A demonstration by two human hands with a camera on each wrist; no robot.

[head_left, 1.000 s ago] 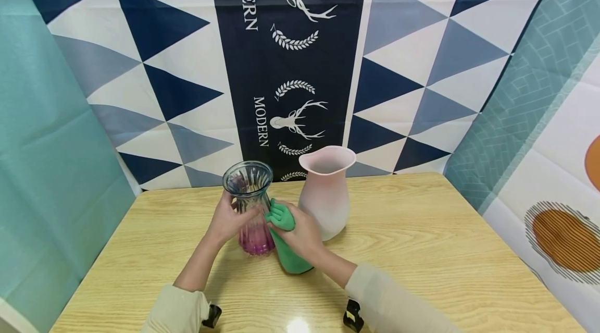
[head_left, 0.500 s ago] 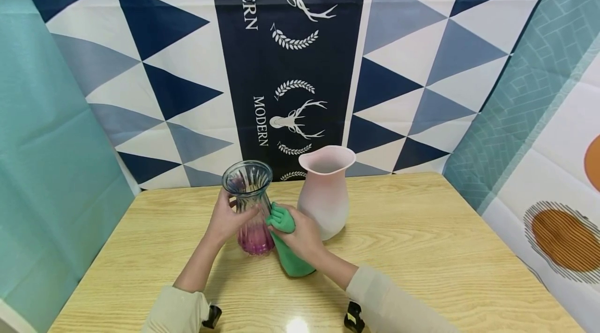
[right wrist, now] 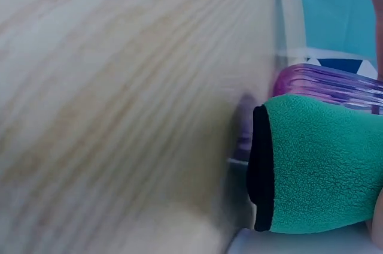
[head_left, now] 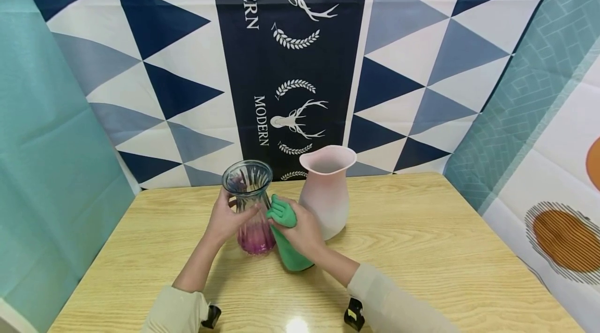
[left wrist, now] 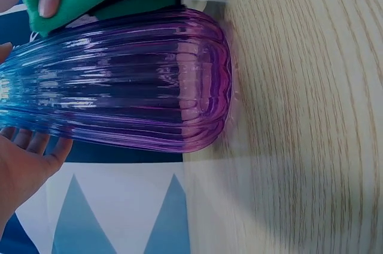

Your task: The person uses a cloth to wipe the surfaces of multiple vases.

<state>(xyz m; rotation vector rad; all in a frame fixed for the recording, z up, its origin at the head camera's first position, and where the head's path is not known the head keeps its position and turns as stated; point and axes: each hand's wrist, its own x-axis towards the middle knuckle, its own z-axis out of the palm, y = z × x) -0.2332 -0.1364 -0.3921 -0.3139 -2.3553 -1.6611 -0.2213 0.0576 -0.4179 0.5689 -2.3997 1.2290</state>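
A ribbed glass vase (head_left: pixel 255 236), blue at its flared rim and purple toward the base, stands upright on the table. My left hand (head_left: pixel 226 221) grips it around the neck from the left, thumb across the front. In the left wrist view the vase (left wrist: pixel 137 80) fills the middle, fingers curled beneath its blue part. My right hand (head_left: pixel 304 231) holds a bunched green cloth (head_left: pixel 283 213) against the vase's right side. The cloth's lower end hangs down, and the right wrist view shows its fuzzy surface and black edging on the cloth (right wrist: pixel 323 164).
A pink-to-white frosted vase (head_left: pixel 325 200) with a wavy rim stands just right of and behind my right hand. The wooden table (head_left: pixel 403 249) ends at a patterned wall covering (head_left: pixel 290 62). A teal curtain (head_left: pixel 47 140) hangs at the left.
The right hand and green cloth shift slightly, dipping a little and then rising along the glass vase's side. The left hand keeps its grip, and both vases stay in place.
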